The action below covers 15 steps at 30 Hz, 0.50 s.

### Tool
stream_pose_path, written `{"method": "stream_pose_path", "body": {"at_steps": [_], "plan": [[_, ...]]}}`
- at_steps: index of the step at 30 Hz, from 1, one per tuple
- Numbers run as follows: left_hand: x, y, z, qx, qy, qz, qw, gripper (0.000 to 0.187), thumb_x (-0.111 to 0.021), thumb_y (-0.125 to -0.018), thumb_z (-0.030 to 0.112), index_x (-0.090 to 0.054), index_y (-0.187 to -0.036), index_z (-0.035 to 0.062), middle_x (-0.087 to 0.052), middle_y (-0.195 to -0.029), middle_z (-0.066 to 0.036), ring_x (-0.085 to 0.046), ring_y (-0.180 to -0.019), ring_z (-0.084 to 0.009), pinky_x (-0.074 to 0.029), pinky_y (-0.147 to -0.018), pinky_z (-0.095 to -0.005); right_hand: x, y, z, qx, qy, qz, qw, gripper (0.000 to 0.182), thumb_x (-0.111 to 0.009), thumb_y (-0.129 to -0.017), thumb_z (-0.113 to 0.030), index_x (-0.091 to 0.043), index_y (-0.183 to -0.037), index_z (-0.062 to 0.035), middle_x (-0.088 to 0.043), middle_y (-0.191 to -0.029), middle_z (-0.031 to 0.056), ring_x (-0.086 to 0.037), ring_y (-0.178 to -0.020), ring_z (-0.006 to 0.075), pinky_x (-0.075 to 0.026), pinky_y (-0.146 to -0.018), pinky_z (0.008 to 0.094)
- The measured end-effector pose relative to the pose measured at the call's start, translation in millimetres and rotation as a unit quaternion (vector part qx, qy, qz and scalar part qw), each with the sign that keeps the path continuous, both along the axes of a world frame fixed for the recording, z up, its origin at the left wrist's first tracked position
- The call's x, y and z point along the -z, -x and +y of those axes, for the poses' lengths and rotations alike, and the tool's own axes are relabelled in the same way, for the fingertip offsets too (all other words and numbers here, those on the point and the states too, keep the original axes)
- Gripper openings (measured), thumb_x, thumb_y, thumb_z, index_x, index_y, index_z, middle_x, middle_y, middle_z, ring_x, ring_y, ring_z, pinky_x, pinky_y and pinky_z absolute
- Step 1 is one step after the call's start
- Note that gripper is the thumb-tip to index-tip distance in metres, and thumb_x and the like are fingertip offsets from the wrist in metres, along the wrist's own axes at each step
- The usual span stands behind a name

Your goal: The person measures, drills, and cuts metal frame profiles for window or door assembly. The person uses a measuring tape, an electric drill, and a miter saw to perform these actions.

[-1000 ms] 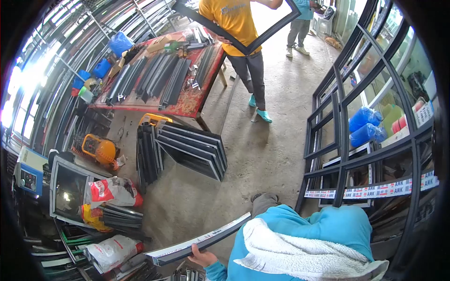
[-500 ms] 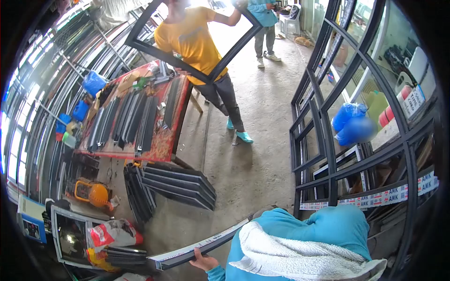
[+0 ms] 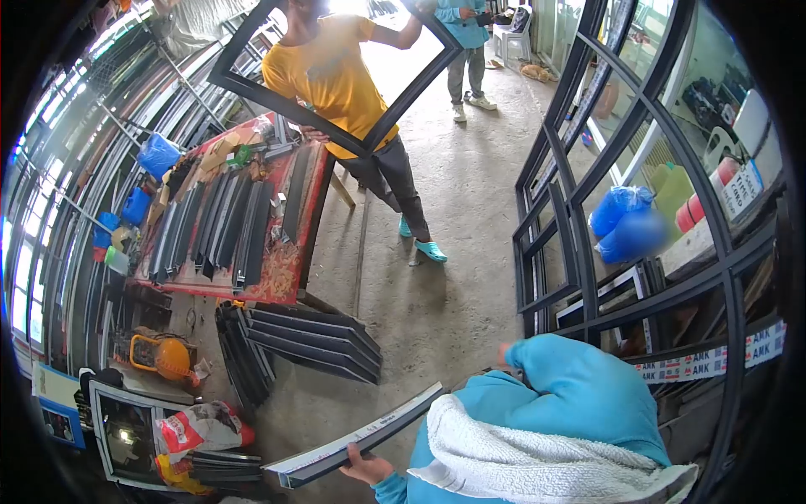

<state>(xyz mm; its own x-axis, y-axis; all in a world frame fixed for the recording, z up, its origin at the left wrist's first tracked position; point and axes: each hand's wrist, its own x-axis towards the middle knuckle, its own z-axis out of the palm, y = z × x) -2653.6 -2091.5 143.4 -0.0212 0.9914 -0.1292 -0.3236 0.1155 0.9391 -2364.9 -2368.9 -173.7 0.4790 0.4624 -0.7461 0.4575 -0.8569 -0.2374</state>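
Observation:
My left hand is closed around a long dark metal profile with a white printed strip along its top. The bar slants up to the right, and its far end lies close to my chest. My right hand shows only as a small patch past the blue sleeve; its fingers are hidden. It is away from the profile, left of the lower part of a large dark grid frame. A white towel lies across my front.
A person in a yellow shirt holds a dark rectangular frame. Another person stands farther back. Cut profiles lie on a red table; more profiles are stacked on the floor below, near an orange tool.
My right arm has lifted forward, away from the profile's far end, and a bit of the hand now shows. My left hand keeps its hold. The scene has shifted slightly left.

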Motion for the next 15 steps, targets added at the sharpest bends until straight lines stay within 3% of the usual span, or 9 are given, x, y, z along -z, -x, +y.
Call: {"method": "stream_pose_path", "body": {"at_steps": [1,4,5,6,9,10,12,13,15], "plan": [[-5,1,-1,-0.009,0.008,-0.005,1.0,0.046,-0.068,-0.077,0.015,-0.051,-0.118,0.0016,-0.056,-0.107,-0.01,-0.055,-0.094,-0.0222,-0.047,-0.084,-0.0353,5,-17,26,0.111,-0.068,-0.048,0.99,0.03,-0.057,-0.076,-0.027,-0.069,-0.09,-0.0035,-0.067,-0.091,0.021,-0.064,-0.081,0.0379,-0.051,-0.075,0.0466],[-12,14,-5,-0.025,0.026,-0.034,0.999,0.047,-0.065,-0.079,0.013,-0.048,-0.122,0.0024,-0.053,-0.115,-0.013,-0.053,-0.1,-0.0247,-0.044,-0.091,-0.0389,-34,-40,115,0.147,-0.181,-0.019,0.972,0.03,-0.064,-0.072,-0.028,-0.068,-0.095,-0.0089,-0.068,-0.093,0.0147,-0.064,-0.087,0.0309,-0.051,-0.077,0.0427],[-9,19,-4,-0.035,0.015,-0.017,0.999,0.052,-0.063,-0.079,0.018,-0.046,-0.125,0.0033,-0.052,-0.118,-0.014,-0.054,-0.103,-0.0259,-0.045,-0.091,-0.039,-27,-40,140,0.12,-0.273,0.028,0.954,0.03,-0.066,-0.072,-0.03,-0.068,-0.094,-0.0091,-0.068,-0.094,0.0134,-0.064,-0.087,0.0297,-0.052,-0.077,0.0416],[-9,23,-4,-0.04,0.007,-0.029,0.999,0.049,-0.063,-0.08,0.019,-0.048,-0.123,0.0024,-0.054,-0.115,-0.014,-0.054,-0.103,-0.0255,-0.047,-0.089,-0.0378,-73,-33,164,0.067,-0.32,0.079,0.942,0.038,-0.065,-0.072,-0.032,-0.067,-0.099,-0.0057,-0.067,-0.099,0.0166,-0.064,-0.092,0.0308,-0.05,-0.082,0.0409],[-9,37,-2,-0.046,0.003,-0.054,0.997,0.049,-0.062,-0.082,0.026,-0.048,-0.123,0.0013,-0.053,-0.115,-0.016,-0.054,-0.107,-0.0254,-0.05,-0.084,-0.0355,-126,2,215,-0.07,-0.394,0.234,0.886,0.054,-0.07,-0.074,-0.047,-0.06,-0.11,-0.0076,-0.064,-0.1,0.0113,-0.06,-0.093,0.0235,-0.047,-0.083,0.0377],[6,52,1,-0.056,-0.106,0.072,0.99,0.042,-0.061,-0.083,0.021,-0.05,-0.118,0.0006,-0.054,-0.11,-0.017,-0.054,-0.1,-0.0277,-0.048,-0.083,-0.0381,-152,18,222,-0.114,-0.4,0.262,0.871,0.059,-0.071,-0.073,-0.049,-0.057,-0.113,-0.0073,-0.062,-0.104,0.0124,-0.059,-0.097,0.024,-0.046,-0.085,0.0374],[51,85,3,-0.078,-0.309,0.316,0.894,0.028,-0.06,-0.085,0.013,-0.053,-0.109,-0.0007,-0.056,-0.1,-0.018,-0.053,-0.087,-0.0323,-0.043,-0.08,-0.0432,-165,43,231,-0.214,-0.441,0.284,0.824,0.064,-0.072,-0.073,-0.049,-0.053,-0.117,-0.0078,-0.059,-0.111,0.0151,-0.056,-0.103,0.0272,-0.044,-0.088,0.0381],[53,88,2,-0.076,-0.294,0.253,0.918,0.035,-0.055,-0.085,0.014,-0.049,-0.117,-0.0007,-0.053,-0.109,-0.023,-0.052,-0.096,-0.0405,-0.042,-0.084,-0.0484,-189,52,230,-0.262,-0.415,0.276,0.826,0.065,-0.072,-0.072,-0.049,-0.053,-0.118,-0.0072,-0.058,-0.111,0.0162,-0.056,-0.104,0.0293,-0.044,-0.088,0.039],[48,88,-4,-0.099,-0.272,0.262,0.921,0.034,-0.055,-0.085,0.013,-0.05,-0.116,-0.0004,-0.053,-0.108,-0.023,-0.052,-0.097,-0.0403,-0.042,-0.085,-0.0493,-206,68,226,-0.318,-0.392,0.256,0.824,0.069,-0.074,-0.069,-0.049,-0.052,-0.119,-0.0061,-0.058,-0.111,0.0188,-0.055,-0.105,0.0341,-0.043,-0.088,0.0416]]}}
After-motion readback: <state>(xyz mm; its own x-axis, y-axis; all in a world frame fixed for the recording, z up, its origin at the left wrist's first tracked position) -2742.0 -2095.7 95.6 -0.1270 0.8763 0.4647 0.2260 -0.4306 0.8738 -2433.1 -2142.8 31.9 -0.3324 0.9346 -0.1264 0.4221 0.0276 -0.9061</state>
